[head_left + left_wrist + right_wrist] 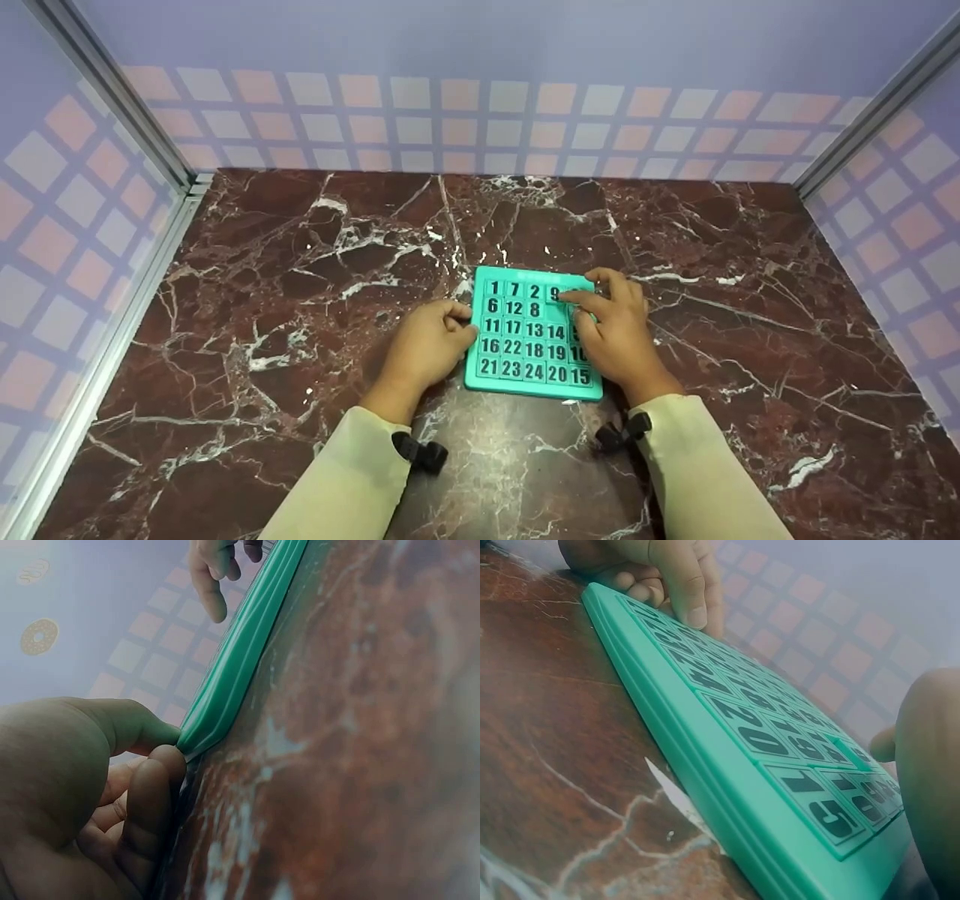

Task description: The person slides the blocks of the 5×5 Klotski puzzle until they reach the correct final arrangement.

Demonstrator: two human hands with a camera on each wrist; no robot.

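A turquoise sliding number puzzle lies flat on the marbled table, its tiles marked in black. My left hand grips the left edge; in the left wrist view, thumb and finger pinch the puzzle's green rim. Over the right side sits my right hand, its index fingertip touching the 9 tile in the top row. Below that tile, right of the 8, is a gap without a tile. The right hand hides some tiles of the right column. Rows of tiles and the near rim show in the right wrist view.
The dark red, white-veined tabletop surrounds the puzzle. A lilac wall with pink and white squares stands behind, with side panels and metal posts at left and right. Black straps circle both wrists.
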